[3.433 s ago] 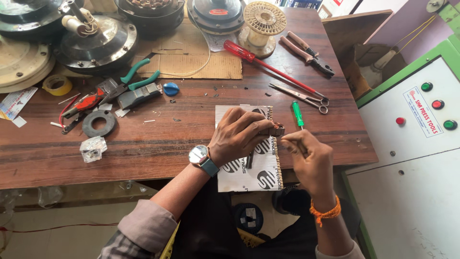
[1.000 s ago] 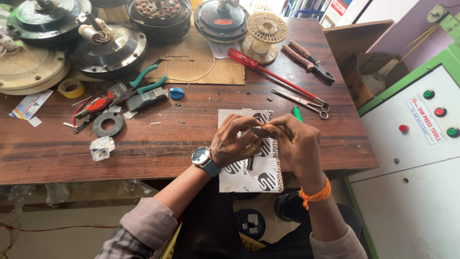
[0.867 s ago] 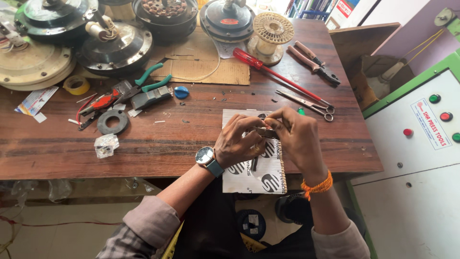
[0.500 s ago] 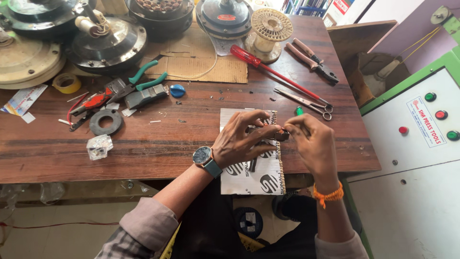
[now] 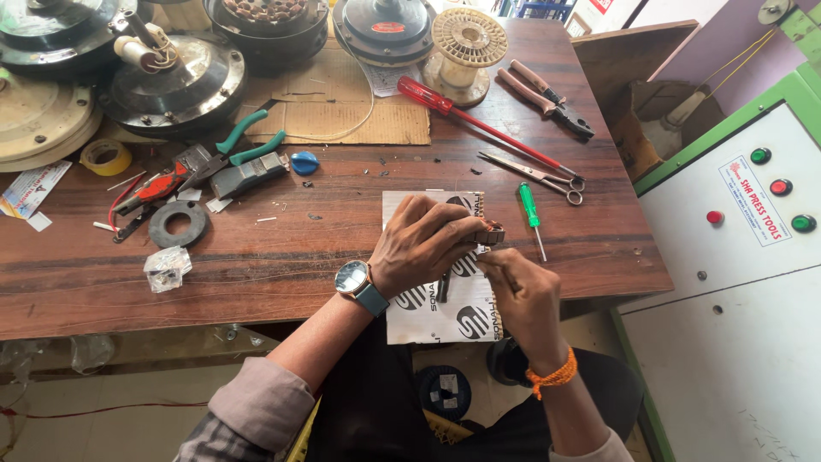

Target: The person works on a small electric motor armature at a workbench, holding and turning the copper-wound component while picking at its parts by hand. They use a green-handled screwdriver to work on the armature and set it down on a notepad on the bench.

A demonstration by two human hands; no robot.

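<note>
My left hand (image 5: 421, 244), with a wristwatch, is closed around a small dark metal part (image 5: 489, 233) held over a white printed card (image 5: 445, 299) at the front edge of the wooden bench (image 5: 299, 248). My right hand (image 5: 523, 295), with an orange thread at the wrist, sits just below the part, fingertips pinched at its lower side; what they pinch is too small to tell. A dark thin tool (image 5: 445, 282) lies on the card under my left hand. A green-handled screwdriver (image 5: 530, 210) lies just right of the part.
Scissors (image 5: 534, 175), a red screwdriver (image 5: 479, 124) and pliers (image 5: 547, 94) lie at the back right. Green pliers (image 5: 244, 145), a black ring (image 5: 178, 224), yellow tape (image 5: 104, 156), motor housings (image 5: 171, 81) and a wire spool (image 5: 466, 38) fill the left and back. A green-and-white machine cabinet (image 5: 744, 257) stands right.
My right hand moved from beside the part, near the green screwdriver, down to just below it. My left hand kept its hold on the part over the card.
</note>
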